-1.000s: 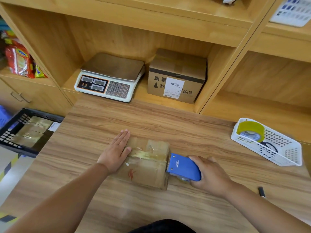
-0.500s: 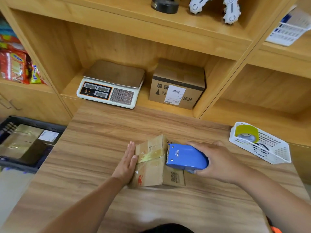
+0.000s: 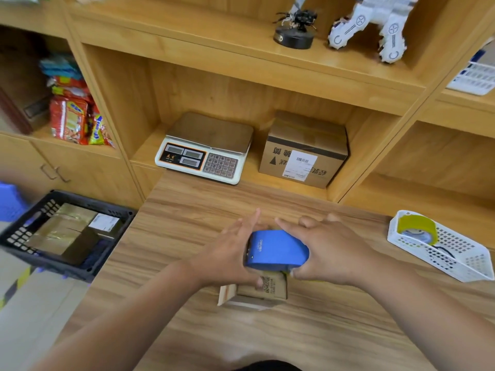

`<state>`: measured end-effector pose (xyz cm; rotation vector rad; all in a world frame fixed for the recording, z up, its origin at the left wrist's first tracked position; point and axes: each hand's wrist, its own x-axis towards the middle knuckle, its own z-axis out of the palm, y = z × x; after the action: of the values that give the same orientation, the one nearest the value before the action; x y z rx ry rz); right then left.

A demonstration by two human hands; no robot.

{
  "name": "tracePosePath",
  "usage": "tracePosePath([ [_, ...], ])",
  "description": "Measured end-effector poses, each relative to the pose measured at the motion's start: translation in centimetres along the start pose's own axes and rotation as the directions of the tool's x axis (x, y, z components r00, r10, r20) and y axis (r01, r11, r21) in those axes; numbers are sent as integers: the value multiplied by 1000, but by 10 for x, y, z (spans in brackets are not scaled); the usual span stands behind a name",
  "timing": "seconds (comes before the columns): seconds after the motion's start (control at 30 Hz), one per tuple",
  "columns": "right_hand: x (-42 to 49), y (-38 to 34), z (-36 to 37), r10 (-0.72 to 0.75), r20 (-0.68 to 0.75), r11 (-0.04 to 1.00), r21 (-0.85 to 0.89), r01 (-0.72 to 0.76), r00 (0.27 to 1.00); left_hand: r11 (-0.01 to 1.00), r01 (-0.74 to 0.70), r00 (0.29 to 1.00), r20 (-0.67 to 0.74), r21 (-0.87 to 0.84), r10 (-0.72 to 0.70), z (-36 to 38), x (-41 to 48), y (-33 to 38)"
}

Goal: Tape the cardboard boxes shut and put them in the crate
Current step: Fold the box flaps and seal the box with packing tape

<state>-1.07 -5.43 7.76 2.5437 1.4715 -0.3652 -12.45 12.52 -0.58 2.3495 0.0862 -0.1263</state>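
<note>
Wooden table (image 3: 267, 333): cardboard box (image 3: 265, 289), white basket (image 3: 455, 254)

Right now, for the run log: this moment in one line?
right hand: grips tape dispenser over box; left hand: fingers straight beside dispenser; crate: taped boxes inside

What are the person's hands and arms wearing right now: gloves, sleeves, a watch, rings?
Nothing visible. The left hand and right hand are bare: no gloves, rings or watch showing. The left forearm and right forearm are uncovered to the frame's edge; no sleeve in view.
</note>
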Motion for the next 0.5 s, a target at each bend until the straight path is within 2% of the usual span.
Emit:
tracePosePath([
  [0.17, 3, -7, -4, -42, 23, 999, 31, 42, 999, 994, 74, 997, -10, -82, -75, -3, -9, -21],
  [0.5, -4, 13, -2, -72, -1, 995, 64, 72, 997, 996, 40, 998, 47, -79, -36, -6, -8, -33],
])
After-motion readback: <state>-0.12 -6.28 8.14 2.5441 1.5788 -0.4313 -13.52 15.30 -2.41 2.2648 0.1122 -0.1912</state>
